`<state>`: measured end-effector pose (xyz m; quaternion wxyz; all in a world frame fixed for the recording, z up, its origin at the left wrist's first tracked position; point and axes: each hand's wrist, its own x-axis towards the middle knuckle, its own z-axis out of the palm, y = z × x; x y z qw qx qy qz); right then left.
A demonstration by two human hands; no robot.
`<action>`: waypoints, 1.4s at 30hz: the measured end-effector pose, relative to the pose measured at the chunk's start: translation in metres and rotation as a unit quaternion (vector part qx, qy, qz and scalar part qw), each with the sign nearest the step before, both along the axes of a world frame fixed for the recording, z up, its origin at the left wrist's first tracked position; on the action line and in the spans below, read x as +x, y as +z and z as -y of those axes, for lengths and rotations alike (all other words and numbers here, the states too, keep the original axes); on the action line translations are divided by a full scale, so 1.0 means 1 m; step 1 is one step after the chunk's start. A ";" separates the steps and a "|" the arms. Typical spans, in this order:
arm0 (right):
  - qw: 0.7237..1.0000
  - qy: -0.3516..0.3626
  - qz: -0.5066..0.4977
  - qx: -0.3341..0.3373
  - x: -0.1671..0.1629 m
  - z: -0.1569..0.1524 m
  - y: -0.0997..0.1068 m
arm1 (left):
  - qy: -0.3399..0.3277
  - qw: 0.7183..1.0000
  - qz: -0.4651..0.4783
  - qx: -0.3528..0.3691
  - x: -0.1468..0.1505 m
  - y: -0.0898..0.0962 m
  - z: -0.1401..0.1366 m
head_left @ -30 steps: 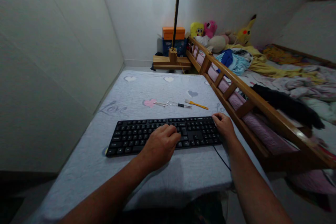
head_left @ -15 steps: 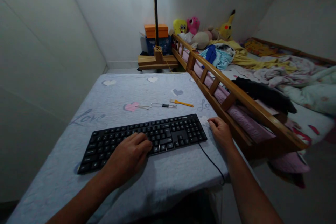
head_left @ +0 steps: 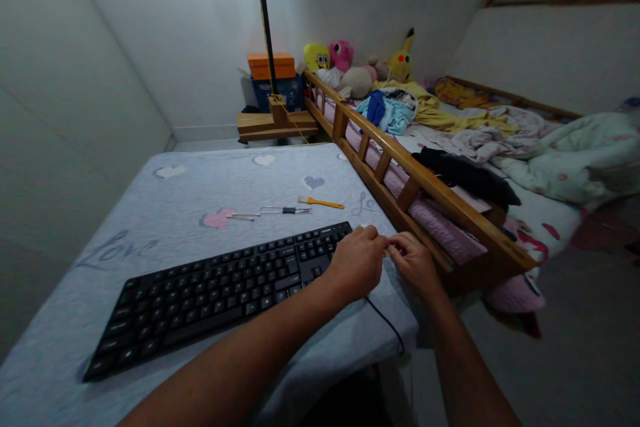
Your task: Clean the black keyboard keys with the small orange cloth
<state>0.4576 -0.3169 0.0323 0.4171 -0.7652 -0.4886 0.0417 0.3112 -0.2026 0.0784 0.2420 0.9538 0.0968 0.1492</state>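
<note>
My left hand [head_left: 357, 261] reaches over the right end of a black keyboard [head_left: 200, 303], its fingers curled and drawn together. Just beyond that end, my right hand [head_left: 414, 261] meets it, thumb and fingertips pinched. Between the fingertips shows a tiny pale, yellowish bit that is too small to name. The left hand and forearm cover part of the number pad and the keyboard's lower right edge. Behind the keyboard lie a yellow-handled brush [head_left: 325, 203], a wire keycap puller with a black grip [head_left: 289, 211] and thin white cotton swabs [head_left: 243, 216].
A pale blue cloth with hearts [head_left: 225, 180] covers the table. The keyboard's cable [head_left: 387, 323] runs to the front edge. A wooden bed rail [head_left: 400, 153] borders the table on the right, with bedding and plush toys beyond. A stand [head_left: 277, 120] and boxes are at the back.
My left hand has left the keyboard's keys and moved right to meet the right hand at the fingertips. The view has turned to the right, so the table and keyboard appear further left.
</note>
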 end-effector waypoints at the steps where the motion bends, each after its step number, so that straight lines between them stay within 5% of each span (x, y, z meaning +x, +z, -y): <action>1: 1.000 -0.012 0.013 0.001 0.004 0.006 0.008 | 0.006 1.000 -0.002 -0.014 0.008 -0.001 0.002; 7: 0.984 -0.125 0.125 -0.009 0.055 0.039 0.065 | 0.017 0.990 0.028 -0.136 0.052 0.002 0.012; 10: 0.977 -0.151 0.147 -0.035 0.079 0.045 0.073 | 0.019 0.980 0.038 -0.192 0.066 0.003 0.018; 14: 0.988 -0.102 0.102 -0.053 0.086 0.037 0.046 | 0.023 0.974 0.024 -0.226 0.071 -0.006 0.025; 17: 0.991 -0.128 -0.037 0.008 0.087 0.024 0.011 | 0.026 0.971 0.023 -0.235 0.068 -0.013 0.026; 19: 0.952 -0.218 -0.196 0.093 0.091 0.016 -0.011 | 0.027 0.969 0.028 -0.243 0.065 -0.016 0.027; 24: 0.889 -0.316 -0.278 0.180 0.115 0.007 -0.043 | 0.022 0.965 0.027 -0.260 0.058 -0.015 0.028; 31: 0.823 -0.376 -0.342 0.253 0.157 0.003 -0.041 | 0.029 0.962 -0.003 -0.270 0.056 -0.010 0.027; 42: 0.817 -0.363 -0.389 0.222 0.177 -0.005 -0.025 | 0.020 0.960 -0.009 -0.280 0.056 -0.012 0.030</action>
